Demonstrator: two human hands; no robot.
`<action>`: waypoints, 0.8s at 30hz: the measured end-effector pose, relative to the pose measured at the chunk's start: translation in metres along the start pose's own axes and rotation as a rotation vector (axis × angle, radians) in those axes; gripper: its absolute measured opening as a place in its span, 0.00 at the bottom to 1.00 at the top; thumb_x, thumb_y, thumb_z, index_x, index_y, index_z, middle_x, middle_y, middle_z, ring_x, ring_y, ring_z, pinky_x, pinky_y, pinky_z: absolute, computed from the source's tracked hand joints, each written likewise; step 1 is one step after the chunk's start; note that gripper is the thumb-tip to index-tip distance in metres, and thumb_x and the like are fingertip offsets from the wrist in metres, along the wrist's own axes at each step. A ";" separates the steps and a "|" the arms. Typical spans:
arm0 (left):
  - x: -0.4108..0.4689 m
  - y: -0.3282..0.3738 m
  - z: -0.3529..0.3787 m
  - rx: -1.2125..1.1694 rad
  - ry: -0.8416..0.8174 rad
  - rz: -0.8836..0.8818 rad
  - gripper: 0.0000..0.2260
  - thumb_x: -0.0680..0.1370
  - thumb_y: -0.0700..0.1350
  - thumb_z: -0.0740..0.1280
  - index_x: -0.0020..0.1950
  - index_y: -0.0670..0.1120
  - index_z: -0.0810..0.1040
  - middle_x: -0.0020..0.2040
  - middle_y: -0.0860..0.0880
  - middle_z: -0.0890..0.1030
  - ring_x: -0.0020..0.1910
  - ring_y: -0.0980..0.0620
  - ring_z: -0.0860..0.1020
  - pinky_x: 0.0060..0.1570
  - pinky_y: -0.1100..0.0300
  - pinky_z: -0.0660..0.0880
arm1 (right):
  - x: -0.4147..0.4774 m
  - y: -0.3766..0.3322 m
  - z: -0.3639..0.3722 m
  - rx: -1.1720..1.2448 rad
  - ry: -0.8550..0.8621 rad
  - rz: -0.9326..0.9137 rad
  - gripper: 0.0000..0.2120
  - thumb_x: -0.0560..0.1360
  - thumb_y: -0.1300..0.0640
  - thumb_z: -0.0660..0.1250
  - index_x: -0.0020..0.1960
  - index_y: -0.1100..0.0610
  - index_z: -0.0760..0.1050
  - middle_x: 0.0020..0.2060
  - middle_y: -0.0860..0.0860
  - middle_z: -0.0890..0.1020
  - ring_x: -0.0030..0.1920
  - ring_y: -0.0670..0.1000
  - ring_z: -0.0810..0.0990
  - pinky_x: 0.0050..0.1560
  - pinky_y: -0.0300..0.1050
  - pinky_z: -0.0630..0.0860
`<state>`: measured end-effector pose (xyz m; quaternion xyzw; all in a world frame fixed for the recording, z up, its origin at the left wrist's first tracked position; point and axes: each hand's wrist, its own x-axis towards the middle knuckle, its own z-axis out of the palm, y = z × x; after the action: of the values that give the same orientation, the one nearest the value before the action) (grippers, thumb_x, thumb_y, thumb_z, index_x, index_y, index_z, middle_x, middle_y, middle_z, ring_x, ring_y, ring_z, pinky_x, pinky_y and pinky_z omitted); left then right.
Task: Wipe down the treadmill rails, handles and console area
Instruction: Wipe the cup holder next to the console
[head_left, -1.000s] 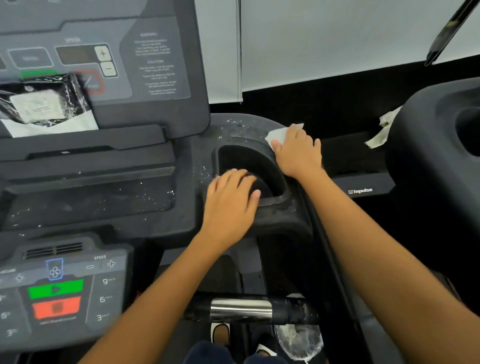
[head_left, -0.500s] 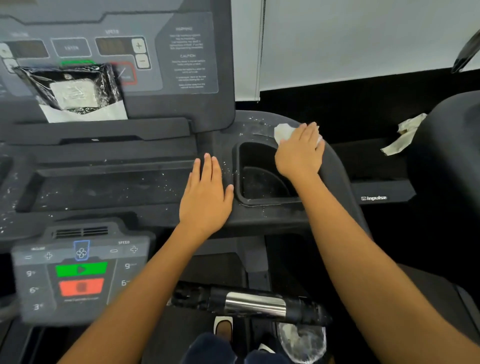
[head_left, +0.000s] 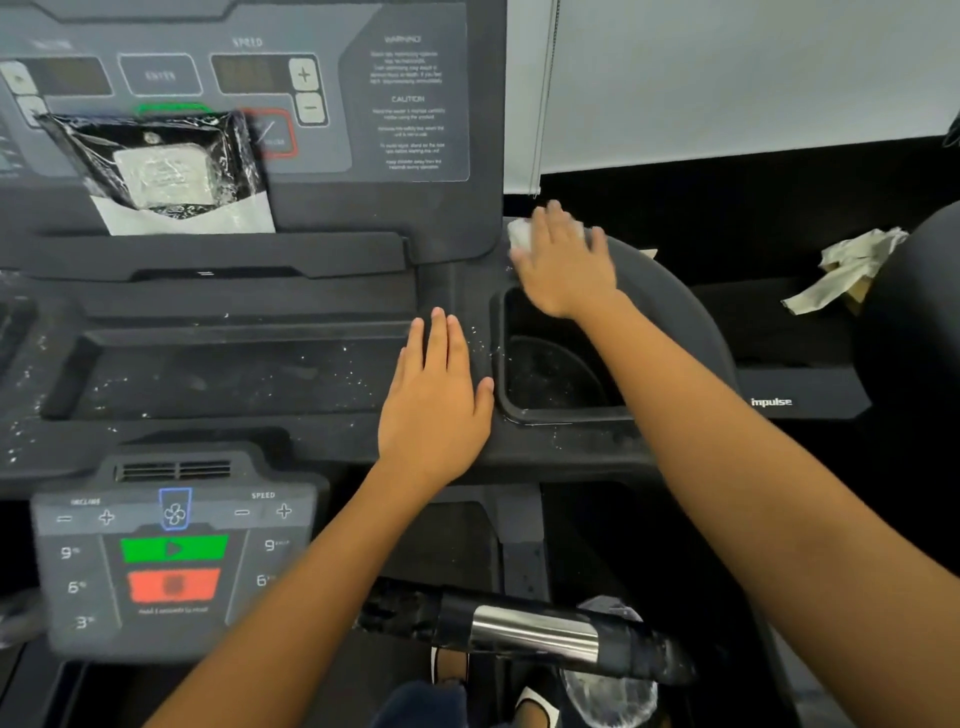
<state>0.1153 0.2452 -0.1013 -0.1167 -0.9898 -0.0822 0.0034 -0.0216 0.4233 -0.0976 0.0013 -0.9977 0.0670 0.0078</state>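
The black treadmill console (head_left: 311, 291) fills the left and middle of the head view, speckled with white dust. A cup holder (head_left: 550, 374) is sunk into its right side. My right hand (head_left: 563, 265) presses a white wipe (head_left: 519, 234) flat on the console's surface at the cup holder's far edge; most of the wipe is hidden under the fingers. My left hand (head_left: 436, 400) lies flat, fingers together, on the console just left of the cup holder, holding nothing. A handle with a metal grip sensor (head_left: 535, 634) crosses below the console.
A lower control panel (head_left: 171, 551) with green and red buttons sits at the lower left. A plastic-wrapped item (head_left: 161, 166) leans on the upper display. A crumpled paper (head_left: 852, 270) lies at the right beside a neighbouring black machine (head_left: 914, 338). My feet show at the bottom.
My right hand has slid the wipe from the cup holder's right rim toward its far left corner. My left hand moved off the cup holder's rim to the flat surface on its left.
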 end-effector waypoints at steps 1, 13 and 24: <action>0.000 0.000 0.000 -0.007 -0.003 0.001 0.31 0.82 0.55 0.50 0.78 0.39 0.46 0.79 0.41 0.47 0.78 0.43 0.45 0.76 0.50 0.50 | -0.004 0.016 -0.002 0.007 0.038 0.085 0.31 0.81 0.43 0.49 0.76 0.62 0.54 0.75 0.60 0.59 0.75 0.59 0.59 0.73 0.62 0.52; -0.001 0.002 0.000 -0.026 -0.001 -0.016 0.32 0.82 0.55 0.52 0.78 0.39 0.45 0.79 0.41 0.47 0.78 0.42 0.46 0.76 0.49 0.53 | 0.023 -0.070 0.012 0.009 0.093 0.022 0.23 0.72 0.44 0.58 0.63 0.54 0.71 0.59 0.55 0.75 0.61 0.57 0.71 0.62 0.52 0.66; -0.003 0.002 0.000 -0.030 0.001 -0.016 0.31 0.82 0.55 0.52 0.78 0.39 0.46 0.79 0.41 0.47 0.78 0.42 0.46 0.76 0.48 0.54 | 0.015 -0.016 0.003 -0.020 0.103 0.454 0.28 0.80 0.44 0.52 0.68 0.65 0.66 0.64 0.61 0.73 0.64 0.60 0.70 0.66 0.57 0.62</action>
<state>0.1187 0.2465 -0.1006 -0.1089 -0.9893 -0.0974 0.0016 -0.0363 0.4071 -0.0977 -0.2268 -0.9713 0.0574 0.0436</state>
